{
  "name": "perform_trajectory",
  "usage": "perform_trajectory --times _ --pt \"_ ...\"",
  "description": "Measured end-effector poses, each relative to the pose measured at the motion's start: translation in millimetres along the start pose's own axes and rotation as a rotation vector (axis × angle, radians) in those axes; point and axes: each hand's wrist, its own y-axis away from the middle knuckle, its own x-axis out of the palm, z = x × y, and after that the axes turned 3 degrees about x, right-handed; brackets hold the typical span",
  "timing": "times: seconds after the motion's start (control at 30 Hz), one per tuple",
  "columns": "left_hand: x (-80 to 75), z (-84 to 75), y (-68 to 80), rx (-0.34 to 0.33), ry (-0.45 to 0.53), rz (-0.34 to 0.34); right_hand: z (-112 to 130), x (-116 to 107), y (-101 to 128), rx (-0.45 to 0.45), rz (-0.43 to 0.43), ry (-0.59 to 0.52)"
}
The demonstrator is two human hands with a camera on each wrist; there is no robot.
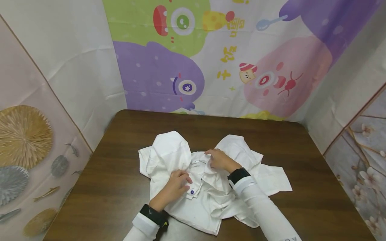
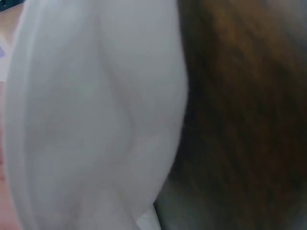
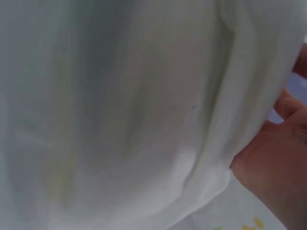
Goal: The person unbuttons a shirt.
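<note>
A white short-sleeved shirt (image 1: 193, 211) lies rumpled on the table, with a label inside its collar (image 1: 197, 157) and a dark blue button (image 1: 192, 192) on its front. My left hand (image 1: 175, 184) holds the front beside that button, its fingers and thumb bent over the cloth. At the right side of the collar, my right hand (image 1: 221, 160) grips the fabric, with the index finger reaching left. White cloth (image 2: 96, 110) fills much of the left wrist view. In the right wrist view, a fold of shirt cloth (image 3: 144, 120) partly covers the right hand (image 3: 278, 158).
The brown wooden table (image 1: 120, 140) extends around the shirt on all sides. Behind it hangs a curtain (image 1: 223, 93) with cartoon monsters. Patterned panels (image 1: 27, 140) stand at the left and right. Black bands (image 1: 152, 214) circle both wrists.
</note>
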Motion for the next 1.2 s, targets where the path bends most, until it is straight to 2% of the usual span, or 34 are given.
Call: perform_trajectory --times 0.2,0.47,0.57,0.67,0.77,0.9,1.03,1.1,1.2 --pt "2.4 1.3 -0.9 -0.021 0.009 0.013 -18.3 0.7 -2.3 0.022 0.071 -0.065" --pt "-1.3 -1.6 -0.8 -0.013 0.011 0.003 -26.3 -3.2 3.2 -0.079 0.021 -0.109" --pt "-7.2 -5.4 -1.1 -0.016 -0.014 0.007 -23.6 -10.2 11.2 -0.146 0.030 -0.136" --pt "-14.6 -9.7 -3.5 -0.007 -0.045 0.011 -19.0 -19.6 19.8 -0.224 -0.001 -0.129" --pt "-23.0 -14.4 -7.4 0.040 -0.124 -0.015 -12.2 -30.4 27.5 -0.270 -0.061 -0.098" --pt "-36.2 -21.6 -15.1 0.124 -0.328 -0.074 2.4 -48.7 40.1 -0.310 -0.131 -0.049" --pt "-53.7 -25.2 -28.0 0.203 -0.516 -0.044 18.7 -68.5 55.8 -0.385 -0.175 -0.012" --pt "-64.7 -25.2 -36.0 0.246 -0.525 -0.005 24.9 -78.7 63.4 -0.430 -0.191 -0.002" --pt "-82.0 -23.0 -49.0 0.297 -0.442 0.057 32.9 -94.1 75.1 -0.490 -0.223 -0.013"
